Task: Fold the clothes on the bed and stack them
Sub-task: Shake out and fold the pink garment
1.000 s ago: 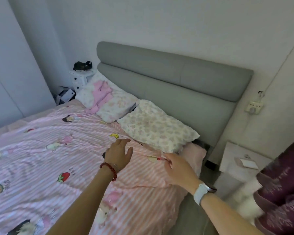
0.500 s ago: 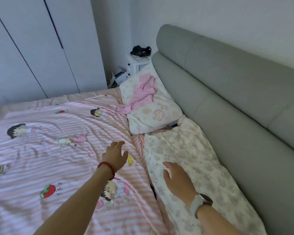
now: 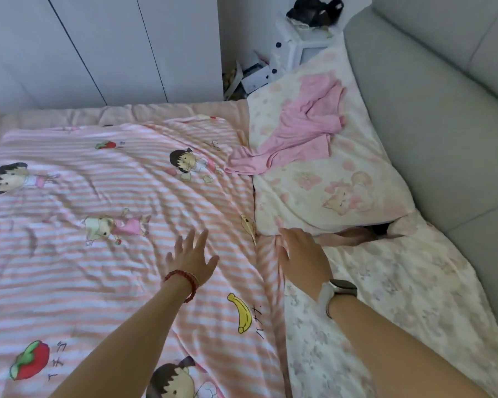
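The left hand point(image 3: 191, 258) is spread flat over the striped blanket point(image 3: 98, 254) (a red bead band is on its wrist). The right hand point(image 3: 302, 258) lies flat with straight fingers by the blanket's edge. The pink clothes point(image 3: 302, 130) lie crumpled on a pillow point(image 3: 342, 193) at the bed's head edge.

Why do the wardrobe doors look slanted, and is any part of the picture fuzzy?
In the head view, the wide lens tilts the wardrobe doors; soft, even daylight, no glare; the right arm near the bottom edge looks smeared, while the pink top stays fairly sharp.
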Demonstrator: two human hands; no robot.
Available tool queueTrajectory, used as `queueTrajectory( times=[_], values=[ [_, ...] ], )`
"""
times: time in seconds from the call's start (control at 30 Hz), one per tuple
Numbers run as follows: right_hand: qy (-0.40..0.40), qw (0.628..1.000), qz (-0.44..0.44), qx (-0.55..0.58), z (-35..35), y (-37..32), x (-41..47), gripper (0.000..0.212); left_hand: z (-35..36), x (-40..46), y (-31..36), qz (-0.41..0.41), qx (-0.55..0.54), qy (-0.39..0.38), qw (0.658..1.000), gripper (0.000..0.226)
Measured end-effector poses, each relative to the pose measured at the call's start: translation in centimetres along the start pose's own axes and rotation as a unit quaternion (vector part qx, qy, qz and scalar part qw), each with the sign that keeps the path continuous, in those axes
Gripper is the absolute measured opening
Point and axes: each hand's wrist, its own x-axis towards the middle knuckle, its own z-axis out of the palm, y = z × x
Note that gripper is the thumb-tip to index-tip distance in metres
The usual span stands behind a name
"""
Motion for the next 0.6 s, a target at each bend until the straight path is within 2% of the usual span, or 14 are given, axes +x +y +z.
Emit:
queueTrajectory(
  times=[0.1, 0.27, 0.4, 0.5, 0.53, 0.6],
  values=[
    [0.006, 0.999, -0.023, -0.039, 2.5, 1.1, 6.5, 0.045, 4.2, 5.4, -0.6, 0.003, 0.054, 0.022, 0.998, 0.075],
    [0.058, 0.991, -0.076, -0.097, 6.6, 2.5, 18.0, 0.048, 11.3, 11.1, -2.5, -0.006, 0.094, 0.039, 0.995, 0.080],
    [0.098, 0.986, -0.066, -0.117, 8.2, 3.3, 25.5, 0.056, 13.1, 12.9, -3.5, 0.008, 0.097, 0.045, 0.994, 0.076],
    [0.095, 0.983, -0.043, -0.149, 8.7, 3.8, 28.9, 0.065, 13.9, 12.9, -4.0, 0.016, 0.096, 0.052, 0.994, 0.071],
    [0.092, 0.981, -0.035, -0.168, 9.0, 3.9, 29.5, 0.062, 14.2, 12.9, -4.0, 0.017, 0.097, 0.054, 0.994, 0.071],
    [0.098, 0.976, -0.022, -0.193, 9.5, 3.9, 29.9, 0.043, 14.5, 12.9, -4.2, 0.020, 0.098, 0.056, 0.993, 0.071]
  ],
)
